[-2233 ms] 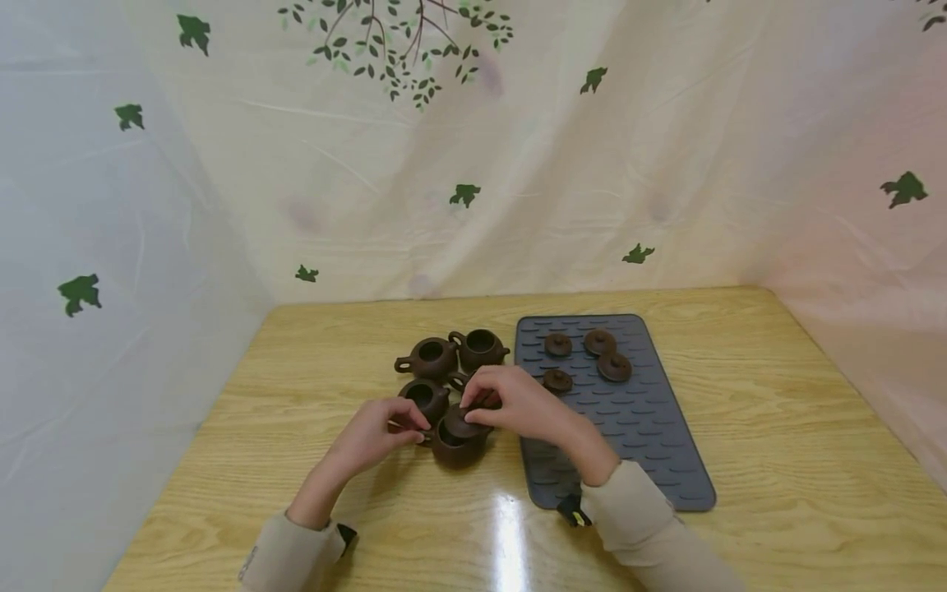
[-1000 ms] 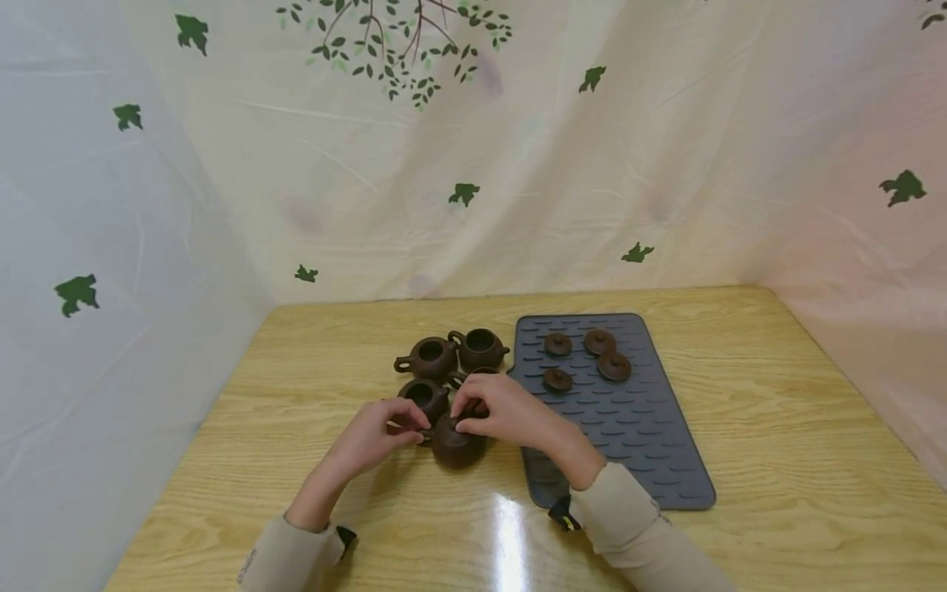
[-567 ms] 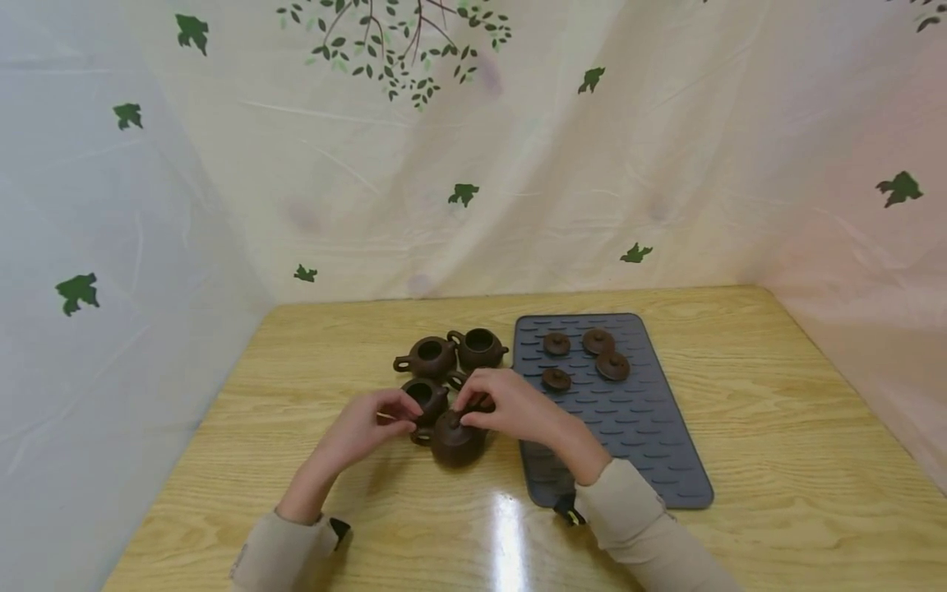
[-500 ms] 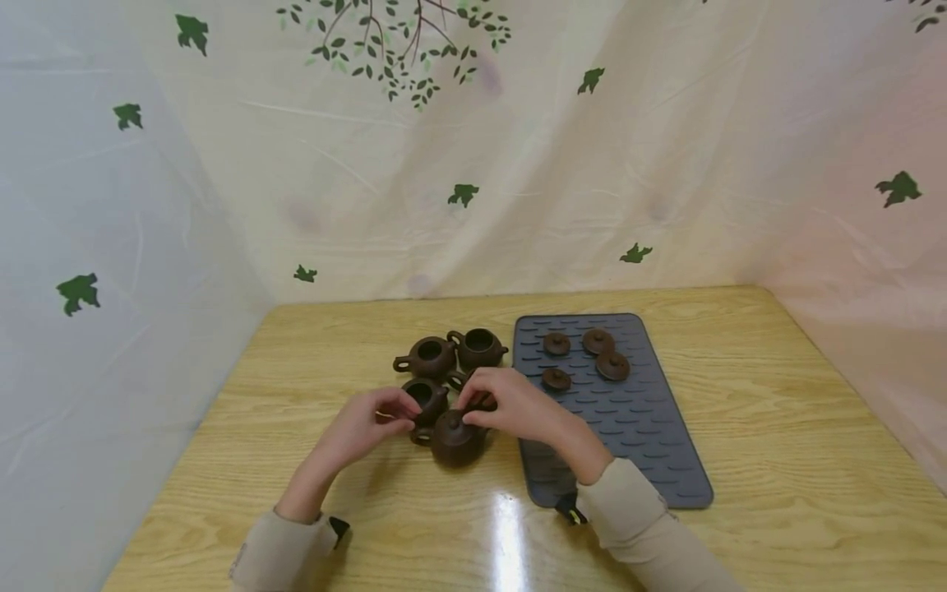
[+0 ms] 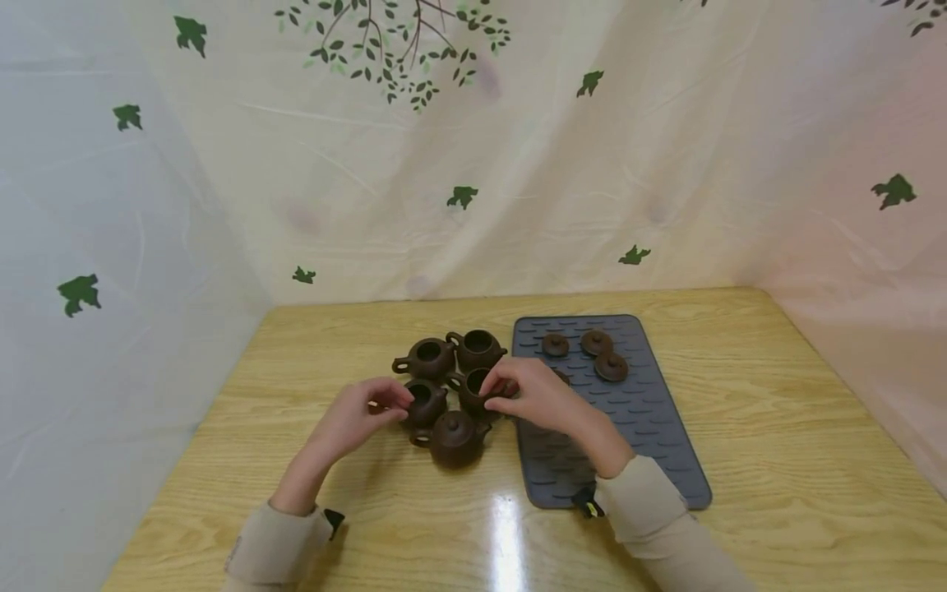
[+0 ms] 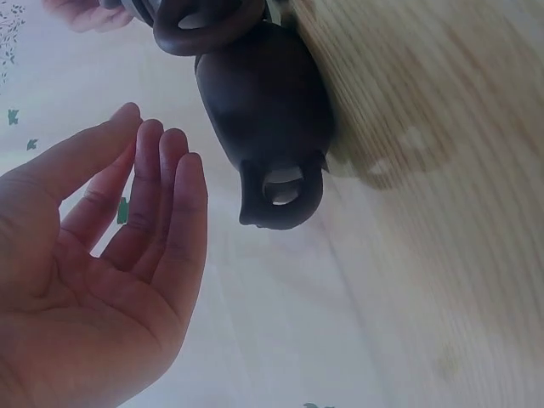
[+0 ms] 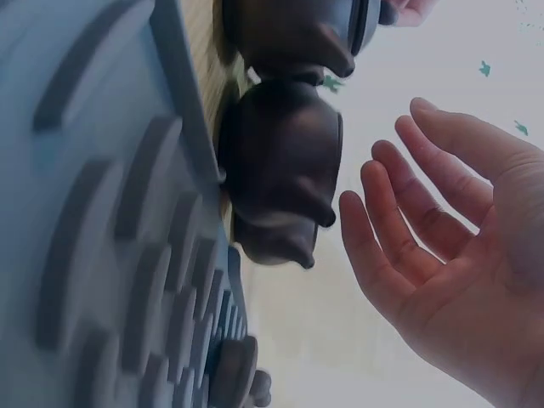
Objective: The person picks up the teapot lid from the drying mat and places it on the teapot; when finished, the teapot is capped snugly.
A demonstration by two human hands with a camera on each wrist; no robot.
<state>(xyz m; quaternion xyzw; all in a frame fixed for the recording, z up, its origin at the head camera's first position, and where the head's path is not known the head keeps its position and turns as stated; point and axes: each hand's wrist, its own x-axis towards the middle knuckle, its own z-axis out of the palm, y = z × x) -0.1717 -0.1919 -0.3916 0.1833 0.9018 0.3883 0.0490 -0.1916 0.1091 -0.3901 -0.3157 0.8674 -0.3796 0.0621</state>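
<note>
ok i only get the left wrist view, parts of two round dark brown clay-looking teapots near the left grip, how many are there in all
Observer: The head view shows five round dark brown clay-looking teapots clustered together.
Operator: and what's on the table to the right of them
Observer: A dark grey rectangular ribbed mat, with four round brown knobbed lids lying on it.
Operator: is the right grip holding anything, i only catch a bit of it
Observer: No, the right wrist view shows it empty, its fingers loosely curved.
</note>
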